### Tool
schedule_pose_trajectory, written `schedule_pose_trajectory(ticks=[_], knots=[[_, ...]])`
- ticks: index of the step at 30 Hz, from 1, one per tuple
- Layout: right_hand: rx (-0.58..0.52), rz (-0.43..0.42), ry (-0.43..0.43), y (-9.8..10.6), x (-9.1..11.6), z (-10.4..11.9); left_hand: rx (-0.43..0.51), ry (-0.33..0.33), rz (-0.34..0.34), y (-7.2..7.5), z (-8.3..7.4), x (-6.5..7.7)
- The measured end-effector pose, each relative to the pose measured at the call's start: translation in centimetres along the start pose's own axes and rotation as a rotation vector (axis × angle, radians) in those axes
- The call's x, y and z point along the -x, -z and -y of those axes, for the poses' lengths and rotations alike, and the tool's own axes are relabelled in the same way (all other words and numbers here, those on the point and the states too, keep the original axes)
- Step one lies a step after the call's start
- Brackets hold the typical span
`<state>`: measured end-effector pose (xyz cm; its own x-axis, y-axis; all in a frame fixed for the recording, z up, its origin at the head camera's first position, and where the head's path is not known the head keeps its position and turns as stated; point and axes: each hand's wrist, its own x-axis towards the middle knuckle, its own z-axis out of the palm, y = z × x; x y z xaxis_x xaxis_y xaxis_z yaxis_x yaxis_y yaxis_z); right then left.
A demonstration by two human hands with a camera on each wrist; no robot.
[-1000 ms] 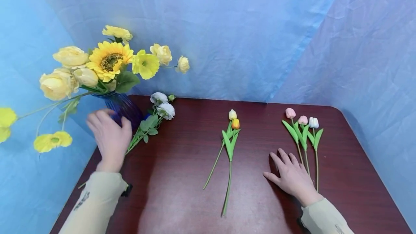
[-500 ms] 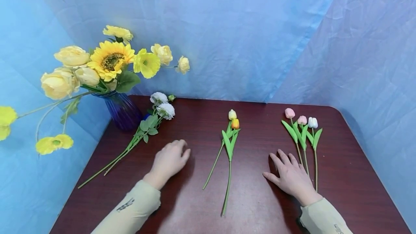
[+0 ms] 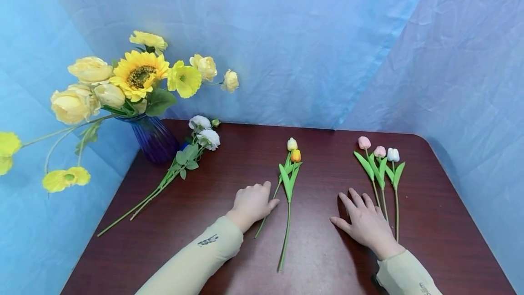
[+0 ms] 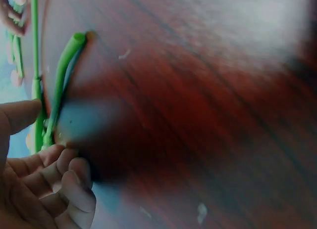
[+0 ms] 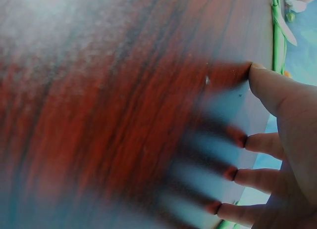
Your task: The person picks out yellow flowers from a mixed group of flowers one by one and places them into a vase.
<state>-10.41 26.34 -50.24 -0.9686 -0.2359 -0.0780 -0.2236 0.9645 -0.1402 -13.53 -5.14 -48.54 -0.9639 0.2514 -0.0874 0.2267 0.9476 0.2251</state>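
Note:
My left hand is over the stem of the cream tulip, which lies mid-table beside an orange tulip. In the left wrist view, the thumb stands apart from the bent fingers, and a green stem runs into the gap between them. My right hand rests on the table with fingers spread, its fingertips touching the wood. It partly covers the stems of two pink tulips and a white tulip.
A blue glass vase stands at the back left, full of yellow flowers and a sunflower. Some yellow poppies droop past the table's left edge. White roses lie before the vase. Blue cloth hangs behind the table.
My left hand has moved from beside the vase rightward and toward me, to the cream tulip's stem. My right hand has stayed where it was.

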Motion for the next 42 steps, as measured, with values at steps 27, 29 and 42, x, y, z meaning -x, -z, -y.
schedule_pose_trajectory(ticks=[27, 29, 42], knots=[[0.008, 0.013, 0.002, -0.3, -0.1, 0.0, 0.13, 0.016, -0.162, 0.7, 2.3, -0.3], [0.007, 0.012, 0.001, -0.2, -0.1, 0.0, 0.128, -0.007, -0.198, 0.8, 2.3, -0.1], [-0.007, 0.014, 0.003, 0.0, 0.1, 0.3, 0.061, -0.109, -0.392, 1.4, 2.8, 0.4]])
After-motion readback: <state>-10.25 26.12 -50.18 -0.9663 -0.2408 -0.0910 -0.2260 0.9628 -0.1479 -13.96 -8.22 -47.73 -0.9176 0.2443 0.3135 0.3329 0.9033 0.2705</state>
